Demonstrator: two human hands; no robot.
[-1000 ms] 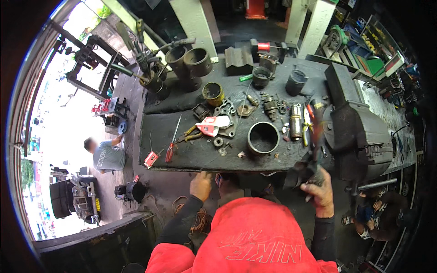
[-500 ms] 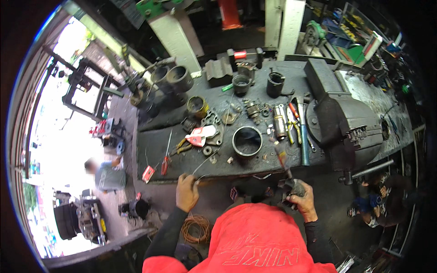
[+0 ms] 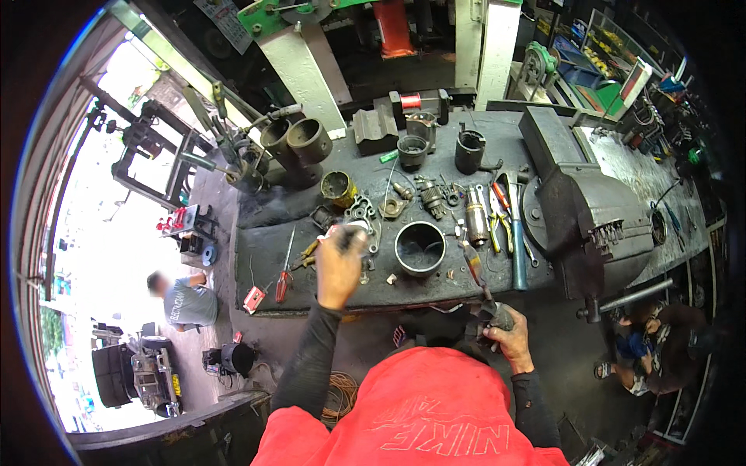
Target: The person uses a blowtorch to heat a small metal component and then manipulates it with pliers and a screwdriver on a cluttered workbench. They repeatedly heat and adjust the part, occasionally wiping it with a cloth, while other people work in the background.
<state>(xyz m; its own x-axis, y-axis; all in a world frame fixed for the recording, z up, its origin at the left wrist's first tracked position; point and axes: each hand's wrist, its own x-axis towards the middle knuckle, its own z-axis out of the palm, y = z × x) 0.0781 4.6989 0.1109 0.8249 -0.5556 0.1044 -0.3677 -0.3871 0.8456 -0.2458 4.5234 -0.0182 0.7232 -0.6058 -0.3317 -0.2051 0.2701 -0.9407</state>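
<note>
Over the bench's left part, my left hand (image 3: 340, 262) reaches onto a red-and-white packet (image 3: 332, 231). Its fingers are smeared by motion, so I cannot tell whether they grip it. Beside the hand lie yellow-handled pliers (image 3: 310, 252) and a grey metal casting with holes (image 3: 360, 208). At the bench's front edge, my right hand (image 3: 510, 337) is closed round a dark, dirty metal part (image 3: 489, 317). A thin rod with a reddish-yellow section (image 3: 472, 262) rises from near that part toward the bench; whether the two are joined is unclear.
An open metal cylinder (image 3: 420, 247) stands mid-bench. A red screwdriver (image 3: 282, 286) lies left, a blue-handled hammer (image 3: 518, 256) right. A large vise (image 3: 594, 217) fills the right side. A person in grey (image 3: 190, 301) is at far left; another person (image 3: 670, 342) sits at right.
My left hand has moved forward from the bench's front edge to the packet; the thin wire seen at its fingers no longer shows. My right hand keeps its hold, nearly still.
</note>
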